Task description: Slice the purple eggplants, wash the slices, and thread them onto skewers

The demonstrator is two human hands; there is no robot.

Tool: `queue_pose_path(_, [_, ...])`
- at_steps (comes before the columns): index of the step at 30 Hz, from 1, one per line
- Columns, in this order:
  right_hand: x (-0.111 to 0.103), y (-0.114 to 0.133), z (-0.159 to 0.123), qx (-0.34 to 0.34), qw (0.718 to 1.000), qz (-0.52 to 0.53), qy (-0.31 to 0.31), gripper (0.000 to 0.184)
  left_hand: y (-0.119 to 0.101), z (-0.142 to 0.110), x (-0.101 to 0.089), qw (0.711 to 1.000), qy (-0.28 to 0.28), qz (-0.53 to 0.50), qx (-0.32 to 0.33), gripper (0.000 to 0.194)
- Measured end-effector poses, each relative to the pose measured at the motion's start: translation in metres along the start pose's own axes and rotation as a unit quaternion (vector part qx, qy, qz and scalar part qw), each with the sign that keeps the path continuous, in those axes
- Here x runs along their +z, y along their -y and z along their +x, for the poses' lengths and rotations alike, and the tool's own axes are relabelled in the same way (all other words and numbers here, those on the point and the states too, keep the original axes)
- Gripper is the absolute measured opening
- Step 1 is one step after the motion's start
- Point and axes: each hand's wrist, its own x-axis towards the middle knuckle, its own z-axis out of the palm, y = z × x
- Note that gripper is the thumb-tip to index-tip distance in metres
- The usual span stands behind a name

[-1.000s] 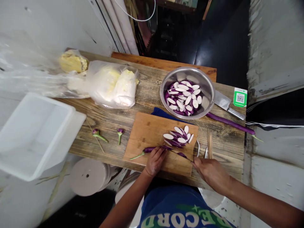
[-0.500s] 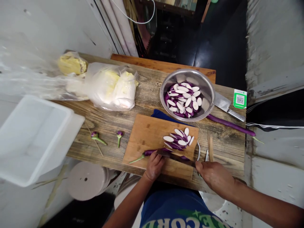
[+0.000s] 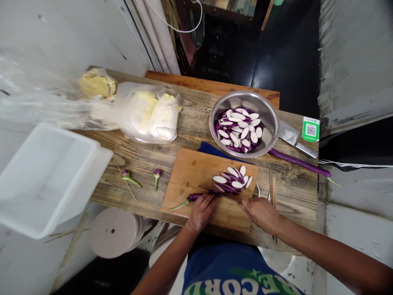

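Observation:
My left hand [image 3: 202, 212] presses a purple eggplant [image 3: 194, 197] onto the wooden cutting board [image 3: 187, 172], its fingers closed over the eggplant and the green stem pointing left. In my right hand [image 3: 260, 213] is the handle of a knife [image 3: 226, 197], whose dark blade lies along the eggplant by my left fingertips. Just beyond the blade, slanted eggplant slices [image 3: 231, 180] with white faces lie in a loose pile on the board. Behind the board, a metal bowl [image 3: 270, 141] holds many more such slices.
A cleaver [image 3: 290, 134] and a whole long eggplant [image 3: 301, 163] lie right of the bowl. Wooden skewers [image 3: 273, 190] are beside the board. Two cut stem ends [image 3: 157, 176], bagged cabbages [image 3: 147, 114] and a white plastic bin [image 3: 46, 176] are on the left.
My right hand has moved left and slightly up, and the knife has shifted with it across the eggplant. My left hand stays on the eggplant. The view has shifted slightly.

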Motion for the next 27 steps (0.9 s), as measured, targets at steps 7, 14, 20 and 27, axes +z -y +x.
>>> queue_pose_path(7, [0.003,-0.008,-0.012,0.017,0.999,-0.009,-0.044,0.023,0.012,-0.008,-0.015,0.998,-0.007,0.046,-0.029,0.034])
queue_pose_path(14, [-0.01,-0.008,-0.032,-0.024,0.998,-0.024,-0.047,0.009,0.007,0.002,-0.002,1.0,-0.014,0.021,0.004,0.029])
queue_pose_path(20, [-0.022,0.002,-0.048,-0.047,0.998,-0.024,-0.028,0.017,0.005,0.004,0.0,0.999,-0.029,0.033,0.002,0.024])
queue_pose_path(27, [-0.029,0.008,-0.046,-0.039,0.999,-0.007,0.014,0.025,0.005,0.0,-0.001,0.999,-0.034,0.022,0.014,0.028])
